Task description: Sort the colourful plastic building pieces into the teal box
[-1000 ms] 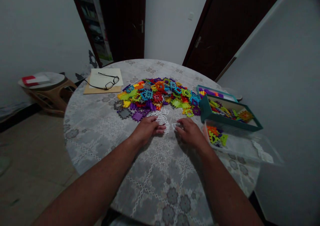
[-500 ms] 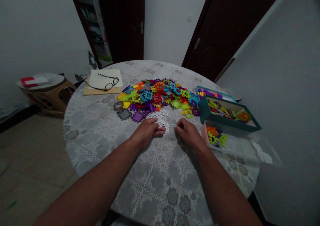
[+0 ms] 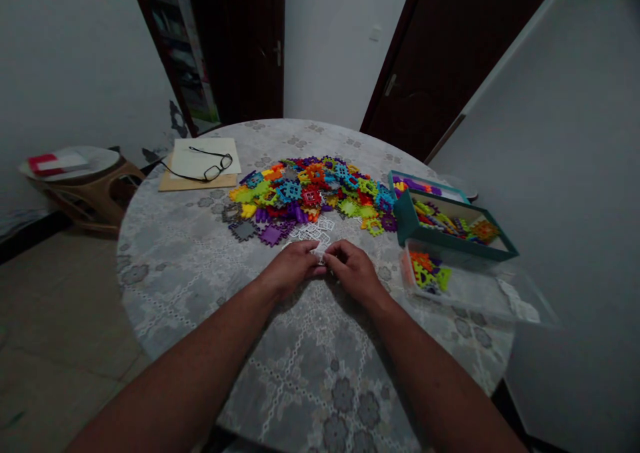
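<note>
My left hand (image 3: 296, 265) and my right hand (image 3: 349, 264) meet over the near side of the table. Between their fingertips is a small white plastic frame piece (image 3: 321, 255), partly covered by the fingers. Both hands are closed on white pieces; how many they hold I cannot make out. Just beyond my fingers lie several loose white frame pieces (image 3: 311, 231). Behind those spreads a heap of coloured interlocking plastic pieces (image 3: 313, 196), with a purple square (image 3: 271, 234) and a grey square (image 3: 244, 230) at its near left edge.
On the right stand a teal box (image 3: 457, 229) of coloured pieces, another teal-edged tray (image 3: 427, 187) behind it, and a clear plastic container (image 3: 470, 299) in front. Glasses (image 3: 213, 172) rest on paper (image 3: 183, 154) at the left. A patterned cloth (image 3: 310, 359) covers the round table.
My right hand has moved left, bringing its white piece against my left hand, so the fingertips now meet. The view has shifted slightly.
</note>
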Demonstrator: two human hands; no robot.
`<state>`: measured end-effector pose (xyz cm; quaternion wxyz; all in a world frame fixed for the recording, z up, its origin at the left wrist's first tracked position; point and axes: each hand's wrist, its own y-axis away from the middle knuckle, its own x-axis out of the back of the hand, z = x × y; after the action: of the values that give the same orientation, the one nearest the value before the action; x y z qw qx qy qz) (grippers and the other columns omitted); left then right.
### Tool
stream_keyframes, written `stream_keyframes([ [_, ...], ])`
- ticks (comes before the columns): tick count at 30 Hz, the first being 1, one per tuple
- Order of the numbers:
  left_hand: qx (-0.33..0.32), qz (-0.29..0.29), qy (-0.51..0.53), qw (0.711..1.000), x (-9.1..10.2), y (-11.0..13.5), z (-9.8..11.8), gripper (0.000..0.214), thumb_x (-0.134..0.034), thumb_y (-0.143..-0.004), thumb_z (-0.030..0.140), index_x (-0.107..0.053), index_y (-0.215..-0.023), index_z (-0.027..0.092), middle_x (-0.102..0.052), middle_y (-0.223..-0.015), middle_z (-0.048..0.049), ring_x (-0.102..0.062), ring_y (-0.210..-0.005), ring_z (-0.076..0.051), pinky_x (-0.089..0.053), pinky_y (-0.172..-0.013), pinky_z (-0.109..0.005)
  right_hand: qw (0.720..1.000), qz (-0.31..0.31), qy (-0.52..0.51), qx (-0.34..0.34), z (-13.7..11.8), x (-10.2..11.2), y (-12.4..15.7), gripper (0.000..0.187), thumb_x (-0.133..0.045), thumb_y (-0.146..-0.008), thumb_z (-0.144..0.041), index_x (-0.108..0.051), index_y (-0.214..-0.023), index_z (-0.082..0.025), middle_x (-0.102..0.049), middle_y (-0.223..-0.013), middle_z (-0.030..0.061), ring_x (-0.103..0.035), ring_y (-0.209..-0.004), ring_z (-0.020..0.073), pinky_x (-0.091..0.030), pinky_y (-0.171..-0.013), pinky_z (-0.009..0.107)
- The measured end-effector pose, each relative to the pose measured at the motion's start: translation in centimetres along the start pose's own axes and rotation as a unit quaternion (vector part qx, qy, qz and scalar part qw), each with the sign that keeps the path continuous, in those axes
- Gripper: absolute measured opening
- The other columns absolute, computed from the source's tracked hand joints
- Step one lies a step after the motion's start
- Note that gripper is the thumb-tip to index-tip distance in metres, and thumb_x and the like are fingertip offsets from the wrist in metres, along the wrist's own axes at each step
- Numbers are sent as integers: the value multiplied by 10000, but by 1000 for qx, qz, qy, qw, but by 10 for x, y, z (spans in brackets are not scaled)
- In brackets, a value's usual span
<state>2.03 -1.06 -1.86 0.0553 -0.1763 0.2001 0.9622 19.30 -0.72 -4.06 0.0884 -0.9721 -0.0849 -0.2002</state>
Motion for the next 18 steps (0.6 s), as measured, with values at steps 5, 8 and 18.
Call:
stream_keyframes([
  [5,-11,27,33,999,5,-4,5,464,-668,-846,-20,-688,-1294,99,-788,-1091,-161,-806,-956,-242,-662,-952,-398,996,71,46,16,9,13,-4,212,-600,-992,-396,-742,-1035,-244,-756,-946,29,-681,-855,213,-530,-824,349],
  [8,-45,52,64,996,13,-9,11,430,-631,-838,-39,-705,-1234,113,-791,-1083,-145,-818,-972,-235,-665,-958,-377,988,83,125,37,17,24,-6,220,-577,-1000,-360,-743,-1062,-232,-762,-1029,62,-695,-940,233,-535,-904,373],
  [18,-62,65,66,994,19,-16,8,286,-682,-859,-12,-730,-1108,120,-768,-1069,-136,-801,-931,-197,-673,-933,-344,949,-26,308,55,8,14,1,194,-701,-976,-319,-720,-1146,-226,-698,-1064,82,-650,-955,234,-484,-868,344],
])
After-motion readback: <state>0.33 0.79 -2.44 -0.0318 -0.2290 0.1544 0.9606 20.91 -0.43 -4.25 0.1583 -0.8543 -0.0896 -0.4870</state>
